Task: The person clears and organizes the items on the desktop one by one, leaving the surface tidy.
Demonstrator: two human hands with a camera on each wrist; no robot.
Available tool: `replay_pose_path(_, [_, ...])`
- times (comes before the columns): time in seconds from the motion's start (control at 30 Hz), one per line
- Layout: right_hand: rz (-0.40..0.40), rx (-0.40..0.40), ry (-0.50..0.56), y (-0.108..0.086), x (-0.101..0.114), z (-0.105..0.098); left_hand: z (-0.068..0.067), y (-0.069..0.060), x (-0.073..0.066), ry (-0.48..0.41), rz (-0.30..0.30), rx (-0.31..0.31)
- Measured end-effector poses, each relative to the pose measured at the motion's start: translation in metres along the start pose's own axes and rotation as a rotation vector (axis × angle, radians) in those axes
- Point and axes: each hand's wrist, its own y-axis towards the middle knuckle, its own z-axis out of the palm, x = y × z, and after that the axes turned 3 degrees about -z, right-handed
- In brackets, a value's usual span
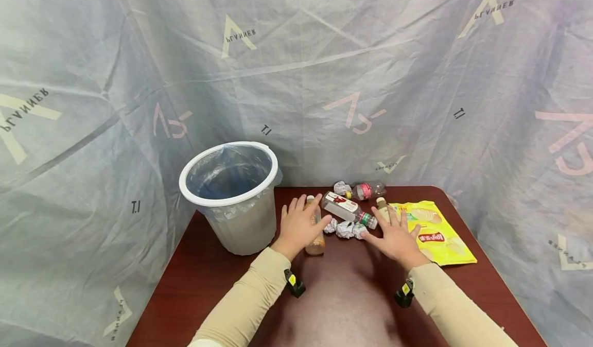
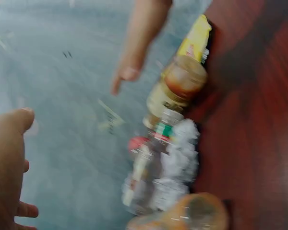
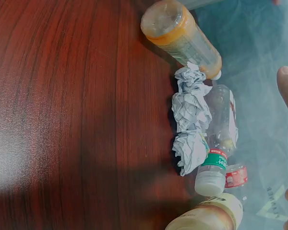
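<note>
Both hands hover with fingers spread and nothing in them. In the head view the left hand (image 1: 298, 227) is over an orange-tinted bottle (image 1: 316, 244), and the right hand (image 1: 397, 238) is by a cream-labelled bottle (image 1: 382, 208) and a yellow chip bag (image 1: 445, 233). Between the hands lie a clear bottle with a green band (image 1: 340, 206) and several crumpled paper balls (image 1: 345, 229). Behind them are a red-labelled bottle (image 1: 366, 190) and another paper ball (image 1: 342, 187). The right wrist view shows the orange-tinted bottle (image 3: 182, 38) beside the paper balls (image 3: 191, 111).
A white-rimmed bin (image 1: 245, 228) with a clear bluish liner stands on the left of the dark red table (image 1: 340, 306). Grey printed sheeting (image 1: 287, 94) hangs behind and on both sides.
</note>
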Motion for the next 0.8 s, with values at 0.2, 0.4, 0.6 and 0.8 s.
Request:
replay_pose_path(0.2, [0.008,0.002,0.0,0.003,-0.008,0.0,-0.048,0.012,-0.008,-0.106,0.151,-0.139])
replay_pose_path(0.4, [0.017,0.008,-0.008,0.005,-0.014,-0.002,-0.093,0.019,-0.008,-0.157,0.19,-0.216])
replay_pose_path(0.6, [0.032,0.018,0.002,0.008,-0.019,-0.009,-0.129,0.022,0.004,-0.173,0.174,-0.281])
replay_pose_path(0.8, [0.038,0.01,0.023,0.01,-0.021,-0.013,-0.155,0.027,0.038,-0.129,0.124,-0.351])
